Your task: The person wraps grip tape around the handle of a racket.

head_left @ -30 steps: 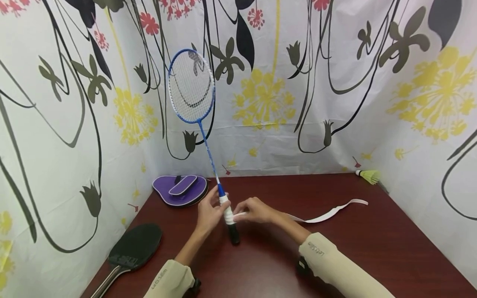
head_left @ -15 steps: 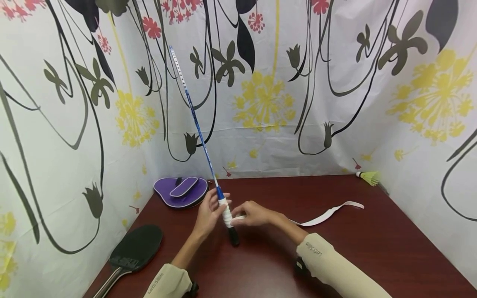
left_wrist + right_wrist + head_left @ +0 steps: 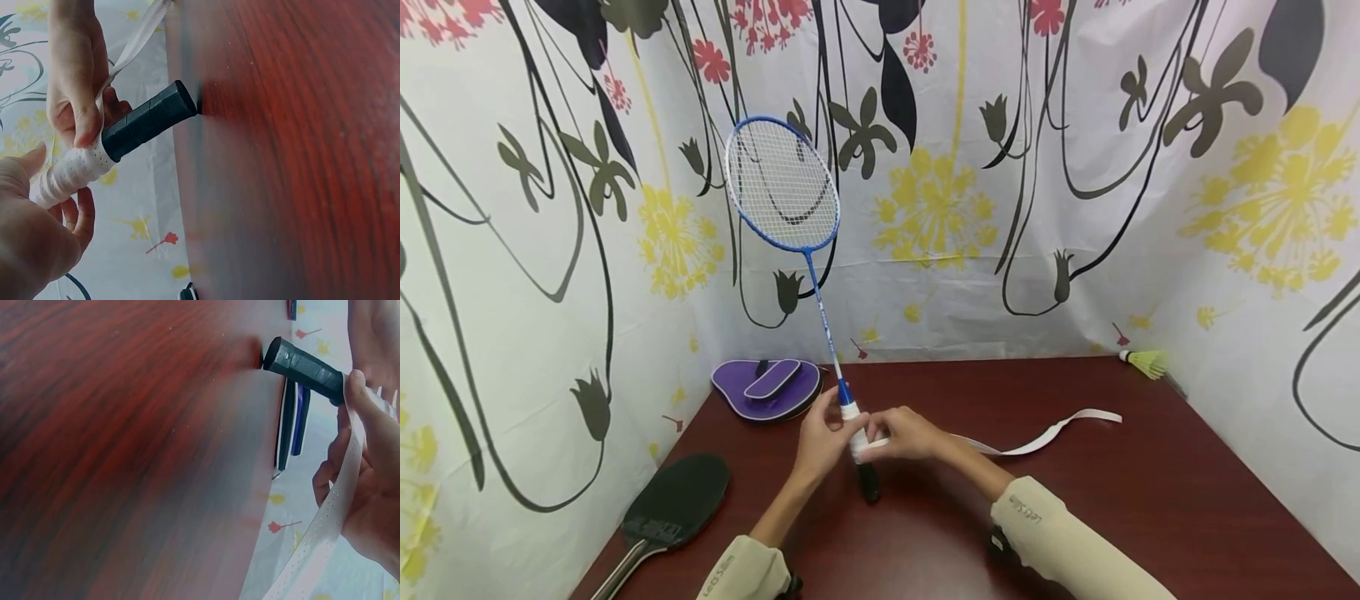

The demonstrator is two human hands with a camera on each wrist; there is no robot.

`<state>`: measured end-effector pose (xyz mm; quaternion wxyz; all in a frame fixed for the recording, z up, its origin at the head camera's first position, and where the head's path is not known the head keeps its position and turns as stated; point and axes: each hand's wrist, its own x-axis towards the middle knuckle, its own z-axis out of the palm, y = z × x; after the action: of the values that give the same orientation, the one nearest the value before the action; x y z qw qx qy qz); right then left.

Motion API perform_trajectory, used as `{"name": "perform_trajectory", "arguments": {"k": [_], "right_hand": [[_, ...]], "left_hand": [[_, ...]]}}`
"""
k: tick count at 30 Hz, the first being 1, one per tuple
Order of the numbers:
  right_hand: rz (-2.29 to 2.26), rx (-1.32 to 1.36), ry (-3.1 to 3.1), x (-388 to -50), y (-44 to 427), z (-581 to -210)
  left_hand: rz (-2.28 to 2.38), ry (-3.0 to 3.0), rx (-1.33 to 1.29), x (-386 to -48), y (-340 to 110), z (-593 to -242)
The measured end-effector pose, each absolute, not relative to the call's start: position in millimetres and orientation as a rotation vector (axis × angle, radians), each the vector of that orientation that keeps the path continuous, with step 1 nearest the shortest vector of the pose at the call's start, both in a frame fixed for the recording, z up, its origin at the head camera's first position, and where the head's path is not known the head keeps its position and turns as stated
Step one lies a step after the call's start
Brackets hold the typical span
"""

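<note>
A blue and white badminton racket [image 3: 823, 312] stands tilted, head up, its black handle end [image 3: 868, 482] close to the table. White perforated tape [image 3: 75, 170] is wound around the upper handle, and the lower part [image 3: 150, 122] shows black. My left hand [image 3: 822, 437] holds the wrapped part, fingers curled round it. My right hand [image 3: 906, 433] pinches the white strip [image 3: 331, 519] against the handle where white meets black, thumb on top. The strip's loose end [image 3: 1048, 435] trails right over the table.
A purple paddle case [image 3: 767, 389] lies at the table's back left. Nearer, a black table tennis paddle [image 3: 676, 500] rests by the left edge. A yellow shuttlecock [image 3: 1145, 362] lies at the back right corner. Patterned curtains surround the reddish-brown table [image 3: 1150, 500].
The racket has turned about its shaft, its head going from angled to edge-on to facing forward. The loose strip's end has drawn slightly left. The right hand has shifted slightly left.
</note>
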<state>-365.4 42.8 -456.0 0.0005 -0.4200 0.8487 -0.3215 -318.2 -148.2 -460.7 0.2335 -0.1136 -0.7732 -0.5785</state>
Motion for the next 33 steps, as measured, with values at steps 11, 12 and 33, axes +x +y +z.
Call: {"name": "perform_trajectory", "arguments": {"k": [11,12,33], "right_hand": [[-1.013,-1.283,2.692,-361.7,38.9,-456.2],[-1.021,-1.296,2.684,-361.9,39.6,-456.4],[-1.119,-1.348,2.462,-362.6,63.4,-457.8]], "left_hand": [[-1.554,-2.054,-0.279,-323.8,-140.5,-459.1],[-1.558,-2.048,-0.285,-323.5,-141.1,-458.4],[-1.610,-2.069,-0.428,-318.5,-150.3,-454.8]]}}
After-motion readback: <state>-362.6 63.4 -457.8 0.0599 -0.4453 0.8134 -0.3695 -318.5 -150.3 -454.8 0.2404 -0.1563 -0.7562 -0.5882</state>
